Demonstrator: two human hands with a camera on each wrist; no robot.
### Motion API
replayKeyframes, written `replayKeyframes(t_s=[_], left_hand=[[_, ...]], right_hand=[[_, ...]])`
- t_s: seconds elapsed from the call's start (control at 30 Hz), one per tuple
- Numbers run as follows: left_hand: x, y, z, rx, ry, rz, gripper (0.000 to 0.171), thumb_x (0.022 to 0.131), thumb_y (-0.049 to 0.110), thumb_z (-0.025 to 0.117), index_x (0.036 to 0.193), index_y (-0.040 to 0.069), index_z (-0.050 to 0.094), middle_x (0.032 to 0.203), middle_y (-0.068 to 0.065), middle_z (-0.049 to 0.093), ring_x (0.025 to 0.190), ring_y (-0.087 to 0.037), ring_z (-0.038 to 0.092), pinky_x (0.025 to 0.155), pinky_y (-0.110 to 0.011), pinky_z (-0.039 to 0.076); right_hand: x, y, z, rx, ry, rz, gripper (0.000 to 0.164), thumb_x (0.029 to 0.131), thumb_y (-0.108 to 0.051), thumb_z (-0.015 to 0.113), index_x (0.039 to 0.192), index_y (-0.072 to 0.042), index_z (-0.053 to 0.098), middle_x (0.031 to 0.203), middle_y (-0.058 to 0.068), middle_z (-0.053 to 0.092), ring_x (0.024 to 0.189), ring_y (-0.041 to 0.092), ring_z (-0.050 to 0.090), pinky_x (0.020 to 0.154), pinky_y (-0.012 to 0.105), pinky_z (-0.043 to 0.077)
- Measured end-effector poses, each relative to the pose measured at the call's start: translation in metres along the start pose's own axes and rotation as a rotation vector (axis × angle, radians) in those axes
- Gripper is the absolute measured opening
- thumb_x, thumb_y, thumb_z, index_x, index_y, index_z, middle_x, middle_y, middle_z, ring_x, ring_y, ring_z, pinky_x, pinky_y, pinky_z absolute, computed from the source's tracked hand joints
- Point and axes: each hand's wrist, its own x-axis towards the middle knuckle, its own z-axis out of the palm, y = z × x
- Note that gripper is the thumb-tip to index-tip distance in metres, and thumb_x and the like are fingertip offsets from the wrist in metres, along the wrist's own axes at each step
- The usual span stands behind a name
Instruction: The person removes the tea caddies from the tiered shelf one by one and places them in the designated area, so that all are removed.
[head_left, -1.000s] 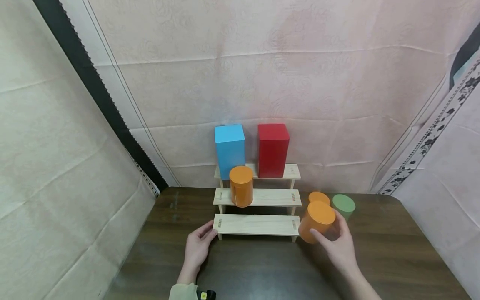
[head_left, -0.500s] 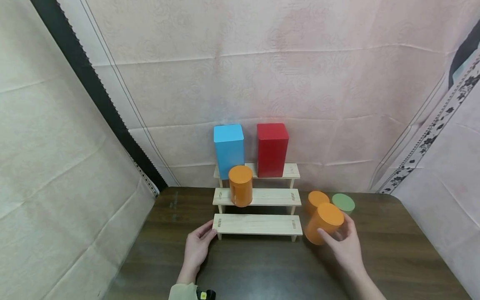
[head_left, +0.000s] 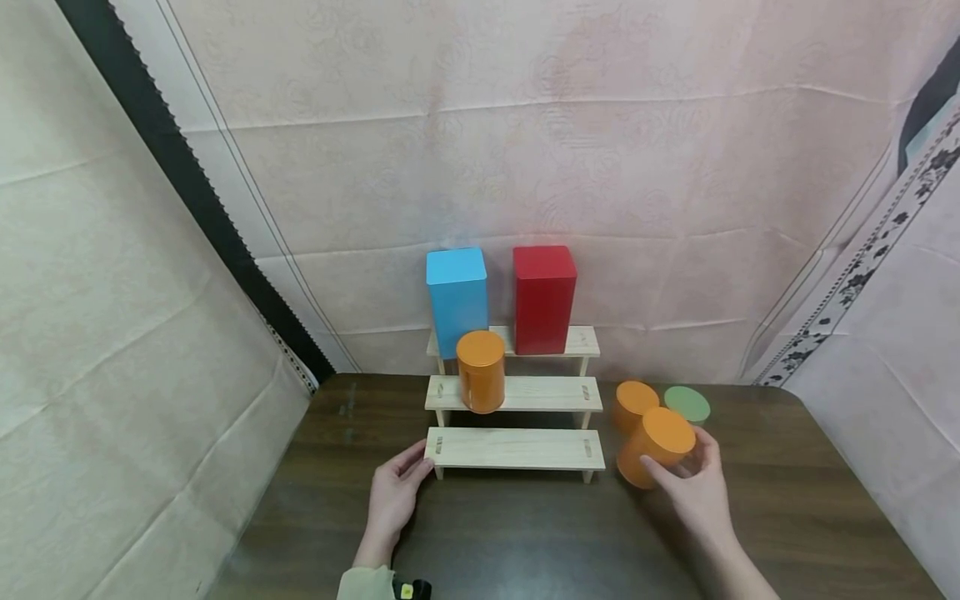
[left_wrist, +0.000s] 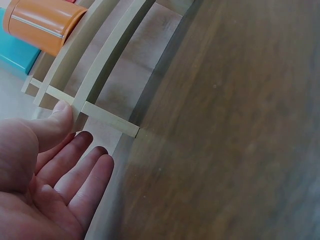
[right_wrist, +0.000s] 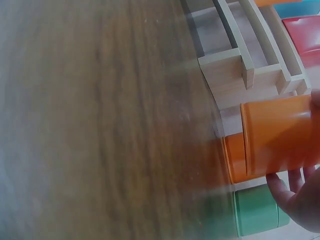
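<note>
My left hand (head_left: 397, 492) pinches the left end of the lowest step of a pale wooden three-step display stand (head_left: 517, 450), thumb on the step's end in the left wrist view. To the right of the stand, my right hand (head_left: 693, 492) grips an orange cylindrical canister (head_left: 656, 446), which leans slightly to the right. Its base shows above the tabletop in the right wrist view. Behind it are a second orange canister (head_left: 636, 398) and a green canister (head_left: 687, 403). On the middle step, at the left, stands another orange canister (head_left: 482, 375).
The top step bears a tall blue box (head_left: 459, 304) at the left and a tall red box (head_left: 545, 304) right of centre. Everything stands on a dark wooden table (head_left: 525, 542). Pale cloth (head_left: 555, 150) hangs behind the table and along both sides.
My right hand has moved the gripped orange canister a little to the right, away from the stand's lowest step. The left hand stays at the same step end.
</note>
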Motion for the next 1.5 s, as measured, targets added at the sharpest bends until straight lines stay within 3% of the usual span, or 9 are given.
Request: replayKeyframes(t_s=[0.27, 0.53, 0.8, 0.87, 0.93, 1.1, 1.2, 1.4, 1.5], left_hand=[[0.0, 0.001, -0.001, -0.017, 0.001, -0.008, 0.041, 0.101, 0.014, 0.077, 0.14, 0.002, 0.07, 0.138, -0.019, 0.069, 0.128, -0.029, 0.066, 0.092, -0.021, 0.055], [0.001, -0.003, 0.0, 0.022, 0.006, 0.004, 0.04, 0.103, 0.015, 0.076, 0.14, 0.001, 0.07, 0.138, -0.02, 0.069, 0.128, -0.031, 0.066, 0.096, -0.029, 0.057], [0.001, -0.003, 0.0, 0.024, 0.01, 0.008, 0.04, 0.103, 0.016, 0.076, 0.139, 0.001, 0.07, 0.137, -0.019, 0.07, 0.128, -0.031, 0.067, 0.095, -0.03, 0.058], [0.001, -0.002, 0.0, 0.017, 0.007, 0.003, 0.04, 0.103, 0.016, 0.076, 0.14, 0.001, 0.07, 0.138, -0.019, 0.069, 0.128, -0.031, 0.066, 0.095, -0.028, 0.058], [0.0, -0.002, 0.0, 0.009, 0.003, 0.002, 0.04, 0.103, 0.015, 0.075, 0.14, 0.001, 0.07, 0.138, -0.02, 0.069, 0.129, -0.031, 0.066, 0.095, -0.028, 0.057], [0.0, -0.001, 0.0, -0.001, 0.001, -0.001, 0.04, 0.103, 0.014, 0.075, 0.14, 0.002, 0.07, 0.138, -0.019, 0.069, 0.129, -0.031, 0.066, 0.094, -0.026, 0.057], [0.0, -0.001, 0.0, 0.007, 0.002, -0.001, 0.04, 0.103, 0.015, 0.075, 0.14, 0.002, 0.07, 0.138, -0.019, 0.069, 0.129, -0.031, 0.066, 0.094, -0.027, 0.058], [0.0, -0.001, 0.0, 0.009, 0.005, -0.007, 0.04, 0.103, 0.015, 0.075, 0.14, 0.002, 0.07, 0.139, -0.019, 0.069, 0.129, -0.031, 0.066, 0.094, -0.027, 0.058], [0.001, -0.002, 0.001, 0.008, 0.009, -0.009, 0.041, 0.103, 0.014, 0.075, 0.141, 0.001, 0.069, 0.139, -0.02, 0.068, 0.129, -0.031, 0.065, 0.094, -0.027, 0.057]], right_hand=[[0.002, -0.004, -0.005, -0.046, -0.024, 0.03, 0.105, 0.087, -0.032, 0.093, 0.167, -0.014, 0.026, 0.162, 0.008, 0.041, 0.144, 0.028, 0.047, 0.101, 0.017, 0.049], [0.005, -0.006, -0.004, -0.054, -0.018, 0.027, 0.104, 0.087, -0.029, 0.093, 0.166, -0.012, 0.028, 0.162, 0.006, 0.04, 0.147, 0.027, 0.042, 0.108, 0.025, 0.048], [0.006, -0.006, -0.001, -0.049, -0.035, 0.033, 0.109, 0.087, -0.032, 0.094, 0.168, -0.012, 0.024, 0.163, 0.011, 0.04, 0.147, 0.031, 0.041, 0.117, 0.058, 0.041], [0.007, -0.006, -0.001, -0.059, -0.033, 0.031, 0.108, 0.086, -0.033, 0.094, 0.167, -0.012, 0.025, 0.162, 0.01, 0.04, 0.146, 0.03, 0.042, 0.117, 0.053, 0.044], [0.008, -0.006, 0.0, -0.067, -0.027, 0.027, 0.107, 0.086, -0.032, 0.094, 0.166, -0.012, 0.026, 0.161, 0.01, 0.042, 0.145, 0.029, 0.043, 0.113, 0.039, 0.048], [0.01, -0.004, 0.003, -0.059, -0.012, 0.012, 0.103, 0.086, -0.028, 0.095, 0.163, -0.009, 0.03, 0.158, 0.009, 0.044, 0.141, 0.027, 0.046, 0.094, 0.011, 0.047], [0.012, -0.002, 0.005, -0.058, -0.007, 0.016, 0.102, 0.086, -0.027, 0.095, 0.163, -0.009, 0.03, 0.157, 0.009, 0.044, 0.141, 0.026, 0.046, 0.095, 0.011, 0.047], [0.013, 0.0, 0.006, -0.046, -0.004, 0.026, 0.102, 0.086, -0.023, 0.094, 0.164, -0.009, 0.029, 0.158, 0.008, 0.043, 0.143, 0.025, 0.044, 0.108, 0.027, 0.047], [0.014, 0.001, 0.006, -0.043, 0.001, 0.033, 0.102, 0.086, -0.021, 0.094, 0.164, -0.01, 0.029, 0.159, 0.007, 0.043, 0.143, 0.023, 0.045, 0.106, 0.023, 0.046]])
